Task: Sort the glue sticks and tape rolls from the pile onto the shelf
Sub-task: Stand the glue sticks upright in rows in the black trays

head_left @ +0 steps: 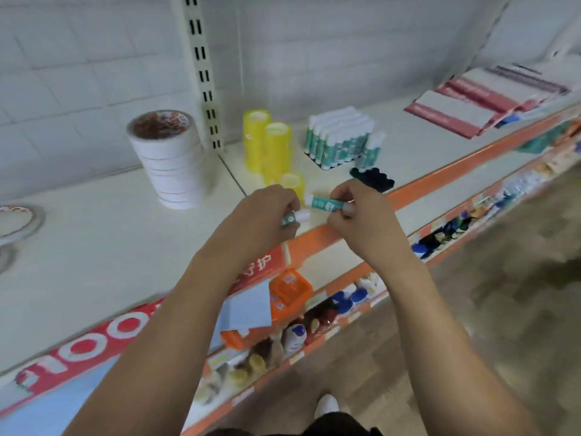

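Note:
My left hand (267,215) grips a green-and-white glue stick (297,217) over the shelf's front edge. My right hand (361,212) pinches a second green glue stick (323,202), held level just to the right. Behind them on the white shelf (110,240) stand rows of upright glue sticks (339,138), with one more glue stick (372,152) on a black tray (372,180). Yellow tape rolls (267,146) stand in two stacks, and a single yellow roll (292,182) sits just beyond my left hand. A tall stack of white tape rolls (169,158) stands to the left.
A flat tape roll (15,221) lies at the far left edge. Red-and-white packets (478,102) lie at the shelf's right end. An upright slotted post (204,73) rises behind the tape. Lower shelves (314,325) hold small bottles and an orange box.

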A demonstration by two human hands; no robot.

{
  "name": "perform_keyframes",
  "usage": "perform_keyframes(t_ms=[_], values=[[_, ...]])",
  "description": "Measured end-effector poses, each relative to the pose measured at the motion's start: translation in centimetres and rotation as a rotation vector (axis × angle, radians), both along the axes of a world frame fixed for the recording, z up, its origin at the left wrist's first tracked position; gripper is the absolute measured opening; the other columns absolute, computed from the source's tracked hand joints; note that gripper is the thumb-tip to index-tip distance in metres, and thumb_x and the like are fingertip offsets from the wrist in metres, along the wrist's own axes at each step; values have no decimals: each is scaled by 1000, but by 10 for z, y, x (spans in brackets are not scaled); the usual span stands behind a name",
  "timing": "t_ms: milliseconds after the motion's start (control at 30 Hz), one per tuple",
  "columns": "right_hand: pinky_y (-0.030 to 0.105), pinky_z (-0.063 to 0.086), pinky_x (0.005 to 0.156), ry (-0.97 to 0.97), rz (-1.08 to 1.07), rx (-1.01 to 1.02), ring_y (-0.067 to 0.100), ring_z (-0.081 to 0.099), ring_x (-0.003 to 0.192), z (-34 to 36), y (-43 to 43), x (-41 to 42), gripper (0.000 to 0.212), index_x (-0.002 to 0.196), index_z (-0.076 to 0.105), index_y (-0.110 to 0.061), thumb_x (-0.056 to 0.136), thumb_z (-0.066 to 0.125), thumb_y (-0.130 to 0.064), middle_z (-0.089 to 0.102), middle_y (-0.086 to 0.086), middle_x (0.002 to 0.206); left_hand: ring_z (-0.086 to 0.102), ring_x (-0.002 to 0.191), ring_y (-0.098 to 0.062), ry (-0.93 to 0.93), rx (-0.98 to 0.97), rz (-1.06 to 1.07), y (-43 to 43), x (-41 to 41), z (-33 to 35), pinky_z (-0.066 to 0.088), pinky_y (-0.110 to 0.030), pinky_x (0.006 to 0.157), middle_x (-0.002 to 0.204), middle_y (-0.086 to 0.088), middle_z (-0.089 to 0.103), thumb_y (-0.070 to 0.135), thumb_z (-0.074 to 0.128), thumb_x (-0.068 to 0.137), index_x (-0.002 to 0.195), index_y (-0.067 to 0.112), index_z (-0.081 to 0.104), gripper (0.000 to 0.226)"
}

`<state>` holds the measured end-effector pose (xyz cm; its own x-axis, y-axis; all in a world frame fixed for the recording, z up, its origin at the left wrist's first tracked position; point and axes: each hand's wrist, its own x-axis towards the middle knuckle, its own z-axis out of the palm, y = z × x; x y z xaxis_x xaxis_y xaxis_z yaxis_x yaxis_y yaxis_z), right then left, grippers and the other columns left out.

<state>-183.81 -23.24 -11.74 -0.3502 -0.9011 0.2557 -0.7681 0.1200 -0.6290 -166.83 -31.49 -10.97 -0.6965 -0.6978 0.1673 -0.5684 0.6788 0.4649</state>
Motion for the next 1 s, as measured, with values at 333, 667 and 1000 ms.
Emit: perform_keyframes(t_ms=[333,667,1000], values=[[13,35,53,-23,26,-21,6,49,65,-8,11,-121,19,99,62,-13,82,61,-4,62,2,84,58,92,-24,29,-49,61,3,-119,-12,46,-40,81,96,-5,62,17,68,84,102,15,68,18],[10,35,56,-29,7,-45,3,49,67,-9,-20,-138,24,101,64,-10,80,58,-1,57,-6,86,59,98,-25,-12,-59,25,-21,-141,-18,46,-37,84,103,-5,65,22,69,87,110,16,70,24],[16,40,64,2,64,-17,12,52,79,-17,-47,-149,23,101,63,-11,80,59,-2,64,0,94,62,95,-24,-2,36,16,-24,-152,-23,48,-38,83,103,-4,67,32,72,84,105,15,71,27]])
